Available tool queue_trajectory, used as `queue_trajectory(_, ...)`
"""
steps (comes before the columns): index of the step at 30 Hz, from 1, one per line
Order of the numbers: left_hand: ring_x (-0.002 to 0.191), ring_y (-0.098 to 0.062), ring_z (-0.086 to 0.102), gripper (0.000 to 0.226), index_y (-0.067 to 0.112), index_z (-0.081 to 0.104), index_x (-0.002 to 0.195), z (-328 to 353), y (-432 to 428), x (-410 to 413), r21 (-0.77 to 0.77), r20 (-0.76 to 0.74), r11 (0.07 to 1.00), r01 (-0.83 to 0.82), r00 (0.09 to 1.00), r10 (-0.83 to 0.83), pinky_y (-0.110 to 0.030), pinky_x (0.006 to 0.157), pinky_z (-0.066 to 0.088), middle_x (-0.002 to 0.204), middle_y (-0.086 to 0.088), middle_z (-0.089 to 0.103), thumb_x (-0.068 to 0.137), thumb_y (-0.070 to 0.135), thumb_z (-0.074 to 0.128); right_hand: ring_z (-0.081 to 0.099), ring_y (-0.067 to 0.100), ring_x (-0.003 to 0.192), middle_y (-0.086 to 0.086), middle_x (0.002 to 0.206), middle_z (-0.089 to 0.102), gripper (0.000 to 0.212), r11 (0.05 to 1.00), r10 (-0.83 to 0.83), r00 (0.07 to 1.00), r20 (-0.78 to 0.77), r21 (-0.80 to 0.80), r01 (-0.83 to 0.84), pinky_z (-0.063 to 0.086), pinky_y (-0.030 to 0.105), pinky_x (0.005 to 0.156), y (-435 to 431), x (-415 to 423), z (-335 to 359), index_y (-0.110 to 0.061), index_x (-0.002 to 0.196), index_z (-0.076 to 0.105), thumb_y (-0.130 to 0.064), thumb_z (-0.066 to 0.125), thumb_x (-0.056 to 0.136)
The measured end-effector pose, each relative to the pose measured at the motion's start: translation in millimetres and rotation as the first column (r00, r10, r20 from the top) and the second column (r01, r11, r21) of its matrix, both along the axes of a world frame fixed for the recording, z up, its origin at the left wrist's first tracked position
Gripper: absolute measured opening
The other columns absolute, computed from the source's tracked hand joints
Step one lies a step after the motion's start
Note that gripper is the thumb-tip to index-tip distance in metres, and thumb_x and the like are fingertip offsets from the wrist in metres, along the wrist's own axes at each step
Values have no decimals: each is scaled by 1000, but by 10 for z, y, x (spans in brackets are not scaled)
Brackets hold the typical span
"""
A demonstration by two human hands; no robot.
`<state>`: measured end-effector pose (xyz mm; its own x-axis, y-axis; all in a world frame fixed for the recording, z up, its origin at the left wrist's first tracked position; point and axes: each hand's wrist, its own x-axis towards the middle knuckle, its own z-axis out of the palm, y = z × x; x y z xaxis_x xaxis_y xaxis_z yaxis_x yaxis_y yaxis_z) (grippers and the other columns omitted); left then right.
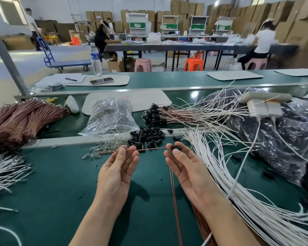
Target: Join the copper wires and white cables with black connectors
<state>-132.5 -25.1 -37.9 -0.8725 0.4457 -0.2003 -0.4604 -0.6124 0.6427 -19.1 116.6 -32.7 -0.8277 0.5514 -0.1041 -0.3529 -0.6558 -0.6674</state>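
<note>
My left hand pinches a thin copper wire between thumb and fingertips. The wire runs level to the right into a black connector, which my right hand pinches at its fingertips. Two more copper wires hang down from under my right hand toward the table's front edge. Loose black connectors lie in a pile just beyond my hands. A fan of white cables spreads to the right of my right hand.
Bundled copper wires lie at the far left, more white cables at the left edge. A clear bag of small bulbs and loose bulbs sit ahead. Joined assemblies and black plastic bags fill the right.
</note>
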Motion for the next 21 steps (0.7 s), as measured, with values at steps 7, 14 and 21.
queue_trajectory(7, 78, -19, 76, 20, 3, 68, 99, 10, 8, 19, -2, -2, 999, 32, 999, -32, -22, 65, 60, 96, -14, 77, 83, 16, 66, 73, 18, 86, 15, 109, 74, 30, 1000, -9, 999, 47, 13, 8, 61, 25, 70, -2, 1, -2, -9, 106, 68, -8, 71, 76)
queue_trajectory(14, 83, -21, 77, 22, 2, 68, 100, -1, 12, 23, 33, 23, 999, 42, 999, -43, -23, 66, 60, 101, -16, 77, 83, 16, 68, 74, 18, 83, 16, 106, 75, 34, 998, 26, 996, 82, 55, -31, 60, 25, 67, -40, -26, -34, -9, 107, 68, -12, 74, 74)
queue_trajectory(21, 81, -19, 77, 24, 1, 67, 96, -13, 17, 12, -29, -1, 999, 24, 1000, -24, -22, 66, 60, 98, -16, 77, 83, 22, 69, 73, 18, 83, 16, 109, 75, 28, 992, -8, 996, 88, 126, -3, 59, 25, 69, -24, -13, -48, -12, 104, 72, -14, 74, 76)
